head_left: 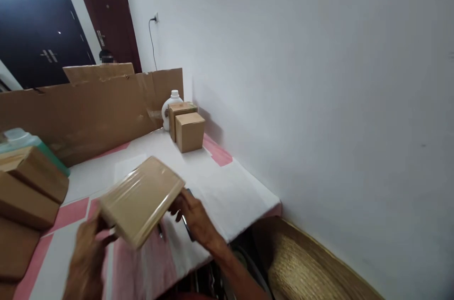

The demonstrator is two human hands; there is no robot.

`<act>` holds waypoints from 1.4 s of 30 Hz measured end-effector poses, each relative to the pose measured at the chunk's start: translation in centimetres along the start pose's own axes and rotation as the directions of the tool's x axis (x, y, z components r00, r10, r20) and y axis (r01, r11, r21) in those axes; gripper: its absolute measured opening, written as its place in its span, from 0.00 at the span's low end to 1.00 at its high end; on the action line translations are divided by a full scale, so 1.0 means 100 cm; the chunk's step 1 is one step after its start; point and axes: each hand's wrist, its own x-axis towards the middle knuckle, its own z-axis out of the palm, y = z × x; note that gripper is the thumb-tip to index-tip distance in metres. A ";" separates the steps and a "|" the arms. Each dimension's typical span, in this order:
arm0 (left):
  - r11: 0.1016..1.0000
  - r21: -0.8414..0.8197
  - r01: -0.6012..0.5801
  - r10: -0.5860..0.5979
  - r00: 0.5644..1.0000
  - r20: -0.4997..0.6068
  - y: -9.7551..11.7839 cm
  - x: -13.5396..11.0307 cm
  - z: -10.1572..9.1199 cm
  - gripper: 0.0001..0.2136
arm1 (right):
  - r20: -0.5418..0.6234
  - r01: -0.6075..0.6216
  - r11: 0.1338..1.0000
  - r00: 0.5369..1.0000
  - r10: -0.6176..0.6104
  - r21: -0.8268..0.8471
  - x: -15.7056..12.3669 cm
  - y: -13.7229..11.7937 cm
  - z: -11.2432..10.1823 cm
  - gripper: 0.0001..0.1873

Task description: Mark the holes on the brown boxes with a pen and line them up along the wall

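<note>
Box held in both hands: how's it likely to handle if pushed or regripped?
The box is probably stiff: flat faces, straight edges, no visible sag between left hand and right hand. Its glossy face, perhaps taped, may feel slippery. Flat sides suggest sliding, not rolling.

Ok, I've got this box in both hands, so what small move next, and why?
I'd perhaps ease the box slightly forward before lowering it onto the cloth. The left hand and right hand hold opposite sides, it looks tilted, and a thin dark item lies by its near edge, which might get pinned.
</note>
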 end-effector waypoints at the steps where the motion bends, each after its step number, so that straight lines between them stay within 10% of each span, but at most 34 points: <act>1: 0.999 -0.055 0.001 0.002 0.999 0.054 0.010 0.014 0.025 0.35 | -0.081 0.006 1.000 0.997 -0.008 -0.020 0.009 0.004 -0.020 0.34; 4: 0.936 -0.312 0.163 -0.056 0.944 0.324 0.042 0.061 0.107 0.42 | -0.295 -0.012 0.996 0.955 -0.014 -0.085 0.036 0.017 -0.081 0.34; 11: 0.896 -0.386 0.218 -0.046 0.912 0.408 0.064 0.166 0.245 0.38 | -0.458 -0.081 0.992 0.889 0.026 -0.100 0.119 0.048 -0.176 0.37; 19: 0.887 -0.379 0.262 -0.032 0.856 0.516 0.031 0.181 0.282 0.26 | -0.509 -0.162 0.981 0.839 0.192 0.103 0.134 0.097 -0.152 0.46; 26: 0.855 -0.426 0.297 0.029 0.792 0.610 0.055 0.177 0.293 0.19 | -0.543 -0.229 0.968 0.802 0.249 0.105 0.129 0.083 -0.137 0.42; 32: 0.872 -0.354 0.337 -0.165 0.885 0.435 0.009 0.148 0.216 0.32 | -0.496 -0.430 0.903 0.781 0.380 0.014 0.114 0.094 -0.150 0.37; 36: 0.905 -0.318 0.284 -0.285 0.958 0.044 -0.026 0.080 0.102 0.28 | -0.220 -0.393 0.907 0.908 0.357 -0.149 0.122 0.080 -0.081 0.39; 39: 0.951 -0.204 0.232 -0.299 0.860 -0.414 -0.041 0.027 -0.001 0.26 | 0.126 -0.298 0.936 0.938 0.324 -0.187 0.127 0.062 0.012 0.36; 42: 0.971 -0.053 0.235 -0.189 0.607 -0.772 -0.058 -0.017 -0.101 0.33 | 0.438 -0.204 0.963 0.860 0.261 -0.175 0.124 0.054 0.112 0.31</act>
